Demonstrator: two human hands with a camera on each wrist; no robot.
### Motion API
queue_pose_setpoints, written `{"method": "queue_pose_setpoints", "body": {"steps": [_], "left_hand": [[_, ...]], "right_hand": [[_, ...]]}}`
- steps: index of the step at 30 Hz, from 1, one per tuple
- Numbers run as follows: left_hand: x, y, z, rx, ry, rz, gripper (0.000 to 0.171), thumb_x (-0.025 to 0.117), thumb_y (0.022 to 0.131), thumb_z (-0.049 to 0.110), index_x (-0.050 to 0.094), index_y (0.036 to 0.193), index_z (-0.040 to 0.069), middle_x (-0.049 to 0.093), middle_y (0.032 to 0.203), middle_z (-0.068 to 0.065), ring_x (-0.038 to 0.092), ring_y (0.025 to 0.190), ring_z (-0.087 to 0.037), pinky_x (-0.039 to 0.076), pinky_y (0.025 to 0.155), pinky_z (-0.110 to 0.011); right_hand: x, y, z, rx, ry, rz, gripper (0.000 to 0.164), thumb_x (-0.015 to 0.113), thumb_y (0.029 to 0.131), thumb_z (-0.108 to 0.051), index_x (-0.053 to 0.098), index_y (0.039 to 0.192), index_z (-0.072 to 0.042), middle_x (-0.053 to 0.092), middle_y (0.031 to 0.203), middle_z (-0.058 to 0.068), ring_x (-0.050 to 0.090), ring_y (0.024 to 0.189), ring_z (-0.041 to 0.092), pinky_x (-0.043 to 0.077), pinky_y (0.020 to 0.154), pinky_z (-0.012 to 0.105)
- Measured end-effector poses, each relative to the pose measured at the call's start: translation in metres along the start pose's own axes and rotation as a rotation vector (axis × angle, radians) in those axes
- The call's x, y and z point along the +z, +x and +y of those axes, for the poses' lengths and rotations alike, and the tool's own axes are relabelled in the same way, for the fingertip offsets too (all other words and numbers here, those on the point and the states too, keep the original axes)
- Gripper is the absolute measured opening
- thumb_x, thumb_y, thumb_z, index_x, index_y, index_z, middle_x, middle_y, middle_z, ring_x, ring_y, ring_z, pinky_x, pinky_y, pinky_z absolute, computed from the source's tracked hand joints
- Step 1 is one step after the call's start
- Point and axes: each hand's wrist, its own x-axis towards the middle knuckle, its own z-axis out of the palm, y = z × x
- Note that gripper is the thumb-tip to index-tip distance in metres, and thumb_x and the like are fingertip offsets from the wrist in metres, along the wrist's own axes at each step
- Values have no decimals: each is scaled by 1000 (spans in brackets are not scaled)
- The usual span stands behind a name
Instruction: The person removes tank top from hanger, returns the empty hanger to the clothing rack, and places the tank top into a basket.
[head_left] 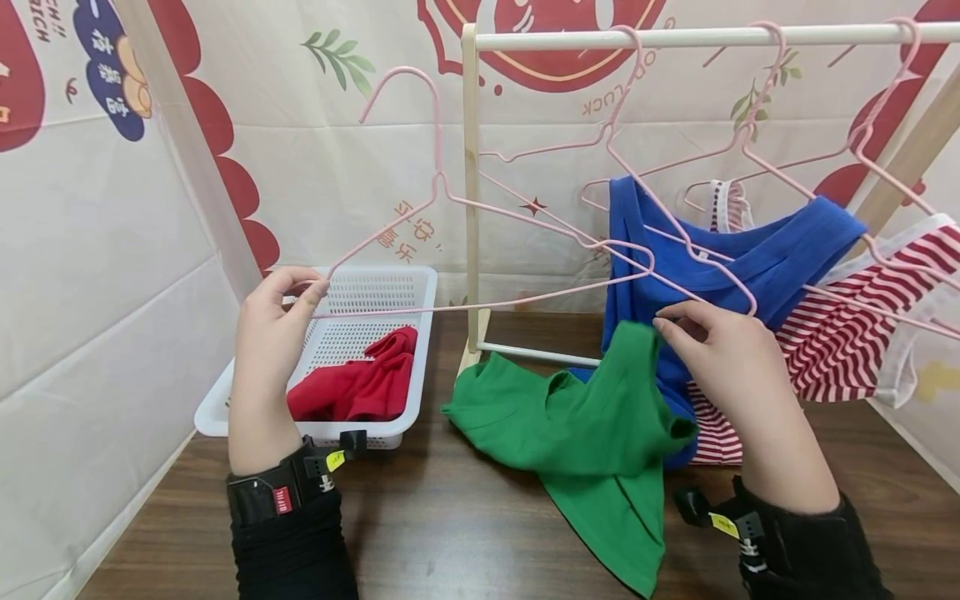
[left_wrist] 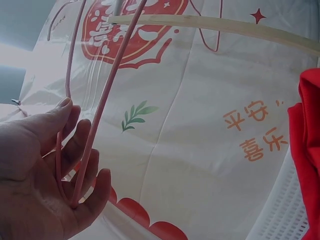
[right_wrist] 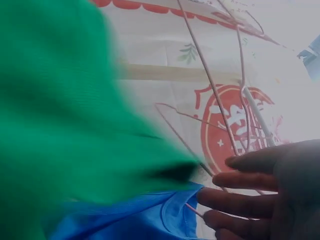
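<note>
A pink wire hanger (head_left: pixel 437 125) is pinched at its left corner by my left hand (head_left: pixel 273 321), its hook pointing up; the left wrist view shows the wire running along the fingers. My right hand (head_left: pixel 723 358) has its fingers extended at the raised top of a green garment (head_left: pixel 570 417), as the right wrist view shows. Blurred there, the garment stands up at the fingertips, while its lower part spreads over the table. A blue sleeveless top (head_left: pixel 697 242) hangs from a hanger behind my right hand.
A rack with a white rail (head_left: pixel 705 37) carries several pink hangers. A red and white striped garment (head_left: pixel 862 333) hangs at the right. Left of the rack, a white plastic basket (head_left: pixel 427 333) with a red garment (head_left: pixel 367 379) stands on the wooden table (head_left: pixel 435 517).
</note>
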Motion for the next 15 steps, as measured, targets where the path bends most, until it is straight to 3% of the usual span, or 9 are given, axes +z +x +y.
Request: {"method": "queue_pose_setpoints", "body": {"steps": [4,8,11,15], "left_hand": [[2,0,1,9,-4,-23,26,59,98,23,65,114,4,64,107,-10,53,95,-17,44,83,-31],[4,1,2,21,2,-61,27,58,98,25,65,115,5,63,111,-9,54,96,-20,45,84,-35],[7,1,3,30,-3,-97,27,58,98,25,65,116,5,62,113,-9,54,98,-22,45,86,-39],[10,1,4,61,-17,-138,24,59,98,23,65,112,4,59,113,-9,52,98,-21,45,84,-40]], "right_hand": [[-2,-3,-3,-12,62,45,34,56,99,-36,69,118,-11,69,100,16,58,88,30,39,69,41],[-2,-7,-9,-66,137,206,30,60,97,-31,71,116,-11,69,95,11,54,84,14,39,71,26],[-2,-7,-13,-160,171,317,25,65,95,-22,72,114,-9,69,95,10,52,84,8,37,73,14],[-2,-5,-17,-260,180,373,23,68,92,-15,72,113,-5,69,101,11,57,97,17,36,85,13]]}}
